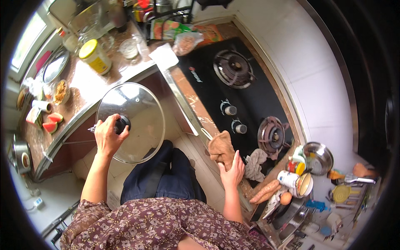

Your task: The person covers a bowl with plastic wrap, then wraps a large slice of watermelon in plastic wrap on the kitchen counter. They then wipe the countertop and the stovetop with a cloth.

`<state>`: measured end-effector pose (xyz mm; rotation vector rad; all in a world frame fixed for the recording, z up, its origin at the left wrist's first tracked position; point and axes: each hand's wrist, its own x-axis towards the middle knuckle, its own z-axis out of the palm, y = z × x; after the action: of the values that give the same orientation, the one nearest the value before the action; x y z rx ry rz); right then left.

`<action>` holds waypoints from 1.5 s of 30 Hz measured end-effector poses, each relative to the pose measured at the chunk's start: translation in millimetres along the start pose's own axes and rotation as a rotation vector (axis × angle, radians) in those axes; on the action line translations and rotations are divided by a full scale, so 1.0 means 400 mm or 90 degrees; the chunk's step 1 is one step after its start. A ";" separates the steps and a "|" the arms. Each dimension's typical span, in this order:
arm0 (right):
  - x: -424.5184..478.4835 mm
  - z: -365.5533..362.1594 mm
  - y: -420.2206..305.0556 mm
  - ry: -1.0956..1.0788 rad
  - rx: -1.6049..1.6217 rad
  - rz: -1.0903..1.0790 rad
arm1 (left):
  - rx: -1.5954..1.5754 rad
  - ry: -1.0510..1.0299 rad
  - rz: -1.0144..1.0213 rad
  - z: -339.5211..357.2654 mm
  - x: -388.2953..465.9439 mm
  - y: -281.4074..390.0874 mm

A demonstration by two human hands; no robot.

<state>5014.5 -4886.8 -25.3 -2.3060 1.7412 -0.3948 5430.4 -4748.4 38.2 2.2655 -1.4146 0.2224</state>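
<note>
My left hand (pixel 108 135) grips the black knob (pixel 122 124) of a round glass pot lid (pixel 143 115), held over the floor between the two counters. A bit of crumpled, shiny material shows beside the knob. At the front edge of the black gas hob (pixel 206 78), my right hand (pixel 232 172) touches a brown cloth (pixel 222 148), its thumb and fingers apart around the lower end; whether it grips the cloth is unclear. A grey rag (pixel 256 164) lies just right of that hand.
Watermelon pieces (pixel 50 127), a yellow-lidded jar (pixel 95 57) and glass bottles stand on the left counter. The hob has two burners (pixel 233 68). Sweet potatoes (pixel 265 191), an egg (pixel 285 198), a can (pixel 287 178) and a steel pot (pixel 318 157) sit at the right, near the sink (pixel 289 215).
</note>
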 end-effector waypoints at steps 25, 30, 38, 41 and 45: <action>0.319 0.505 -1.263 -0.474 0.585 -0.276 | 0.165 0.040 -0.467 -0.186 -0.460 -0.143; 0.375 0.478 -1.176 -0.424 0.621 -0.312 | 0.180 0.049 -0.493 -0.164 -0.493 -0.149; 0.269 0.152 -0.337 -0.013 0.506 -0.117 | 0.149 -0.082 -0.399 -0.088 -0.382 -0.192; 0.199 0.035 -0.060 0.259 0.230 0.011 | 0.142 -0.123 -0.309 -0.054 -0.305 -0.190; 0.074 -0.019 0.199 0.256 -0.102 0.193 | 0.122 -0.129 -0.187 0.000 -0.192 -0.170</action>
<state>4947.7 -4936.9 -42.7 -2.1181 2.3500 -0.7229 5455.2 -4661.3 -10.0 2.6836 -1.1749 0.0353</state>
